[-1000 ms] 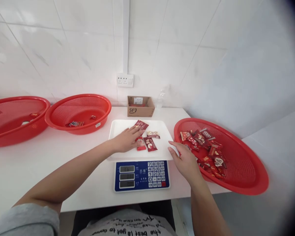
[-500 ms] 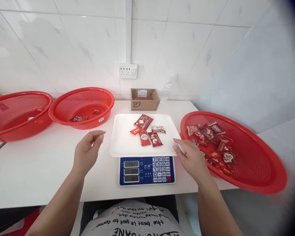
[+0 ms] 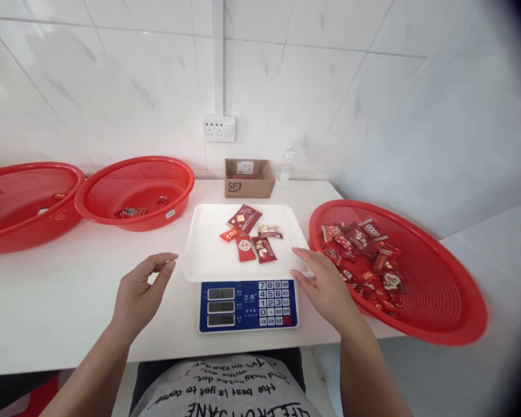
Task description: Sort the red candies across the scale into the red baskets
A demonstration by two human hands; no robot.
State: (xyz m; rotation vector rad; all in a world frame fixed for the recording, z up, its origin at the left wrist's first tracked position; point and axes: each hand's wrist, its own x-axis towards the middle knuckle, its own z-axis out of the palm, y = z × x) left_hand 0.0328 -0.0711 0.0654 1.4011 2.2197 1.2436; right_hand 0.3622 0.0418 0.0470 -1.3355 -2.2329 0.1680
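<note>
Left hand [image 3: 139,291] now off the packets [image 3: 245,249] (both hands' fingers loose, empty), right hand [image 3: 323,288] by the tray [image 3: 204,249].

Five sealed packets lie loosely grouped on the white tray [image 3: 206,246], a rectangle with rounded corners and a low rim. Farthest back, the maroon packet [image 3: 245,218], the largest, lies slantwise. Near its front left corner is the small orange-red packet [image 3: 230,234]. The red packet [image 3: 245,249], with a pale round emblem, lies in front, just beside the dark red packet [image 3: 264,250], which is tilted and pale-lettered. The cream packet [image 3: 270,231], brown-edged, lies crosswise behind that. The scale's [image 3: 248,313] blue panel, with displays and keys, shows before the tray.
</note>
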